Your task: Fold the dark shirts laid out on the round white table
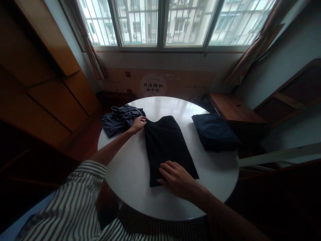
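Observation:
A black garment (167, 147), folded lengthwise like a pair of trousers, lies flat on the white round table (122, 160). My left hand (139, 124) pinches its far left corner between thumb and fingers. Near the closer end, my right hand (177, 177) rests on the cloth, fingers stretched out and slightly bent. Just beyond my left hand sits a crumpled dark garment (117, 120) with a pale drawstring or trim, partly over the table's left edge. A folded stack of navy clothing (214, 132) lies on the right side, apart from both hands.
A wooden desk or cabinet (235, 108) stands beyond the table at the right. Tall wooden cupboards (50, 97) line the left wall. Behind the table are a printed cardboard panel (175, 80), a barred window (184, 23) and curtains (250, 57).

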### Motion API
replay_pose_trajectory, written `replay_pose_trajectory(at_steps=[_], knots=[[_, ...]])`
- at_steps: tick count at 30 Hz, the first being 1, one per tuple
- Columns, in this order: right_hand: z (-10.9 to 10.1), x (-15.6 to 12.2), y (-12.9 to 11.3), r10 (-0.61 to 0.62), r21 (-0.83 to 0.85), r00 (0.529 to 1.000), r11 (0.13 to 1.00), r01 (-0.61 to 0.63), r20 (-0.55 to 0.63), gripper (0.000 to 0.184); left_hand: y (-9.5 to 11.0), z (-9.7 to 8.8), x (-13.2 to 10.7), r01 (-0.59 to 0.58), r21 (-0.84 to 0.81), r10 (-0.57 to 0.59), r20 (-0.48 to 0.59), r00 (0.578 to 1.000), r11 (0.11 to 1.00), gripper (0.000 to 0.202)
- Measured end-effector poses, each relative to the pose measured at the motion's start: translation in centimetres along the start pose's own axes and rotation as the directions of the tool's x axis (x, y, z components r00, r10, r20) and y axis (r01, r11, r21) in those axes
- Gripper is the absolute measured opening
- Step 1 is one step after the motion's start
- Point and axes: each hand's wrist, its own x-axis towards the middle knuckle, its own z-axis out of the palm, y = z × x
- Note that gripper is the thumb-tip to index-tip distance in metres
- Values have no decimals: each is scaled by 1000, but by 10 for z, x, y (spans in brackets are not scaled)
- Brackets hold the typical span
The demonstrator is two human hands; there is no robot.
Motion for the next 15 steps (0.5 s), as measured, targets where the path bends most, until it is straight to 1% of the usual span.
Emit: replay_pose_trajectory(at_steps=[1,3,4,6,8,9,11,13,14,15], knots=[[1,1,0,-6,3,1000,1000,6,16,27,-4,0,-2,8,29,-8,-2,1000,1000,25],[1,1,2,-17,-16,1000,1000,17,22,44,-10,-1,-7,8,53,-8,-3,1000,999,36],[1,1,4,-31,-35,999,999,31,26,45,-12,-1,-9,-1,52,1,0,1000,999,44],[-1,2,9,-72,-73,997,994,75,41,33,-14,-2,-12,-40,44,40,-8,999,998,54],[-3,4,12,-114,-91,993,989,117,38,20,-14,-3,-12,-91,37,92,-19,996,995,52],[-3,5,11,-111,-91,994,990,111,12,17,-13,-4,-12,-108,43,109,-15,994,993,48],[-2,7,7,-46,-56,997,998,42,-68,22,-12,-7,-11,-118,84,117,12,993,989,39],[1,7,-2,35,21,991,999,-32,-132,28,-10,-8,-12,-119,184,115,33,993,976,34],[3,7,-7,55,60,988,997,-47,-141,27,-7,-7,-13,-142,254,140,28,990,957,33],[4,8,-11,53,95,990,995,-40,-131,25,-2,-4,-13,-189,327,193,21,981,926,33]])
